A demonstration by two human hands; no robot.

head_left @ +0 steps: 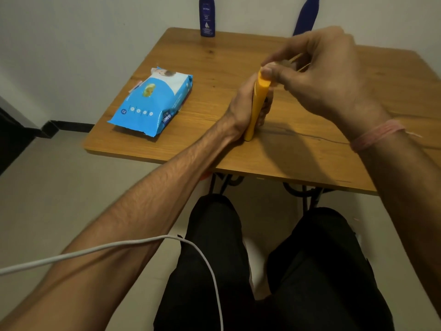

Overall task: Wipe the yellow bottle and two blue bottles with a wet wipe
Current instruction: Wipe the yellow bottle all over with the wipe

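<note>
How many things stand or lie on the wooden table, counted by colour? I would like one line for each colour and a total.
Yellow: 1, the yellow bottle, held by the left hand and pinched at the top by the right hand.
Dark blue: 2, the blue bottle and the second blue bottle, both at the far edge.
Light blue: 1, the wet wipe pack.
Total: 4

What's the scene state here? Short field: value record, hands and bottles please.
surface: wooden table
yellow bottle: upright near the table's front edge
left hand: grips the yellow bottle's body
right hand: at the bottle's top, thumb and fingers pinching there; wipe not clearly visible
blue bottle: upright at the back edge, untouched
second blue bottle: at the back, leaning, partly behind the right hand
wipes pack: flat on the table, left of the yellow bottle
</note>
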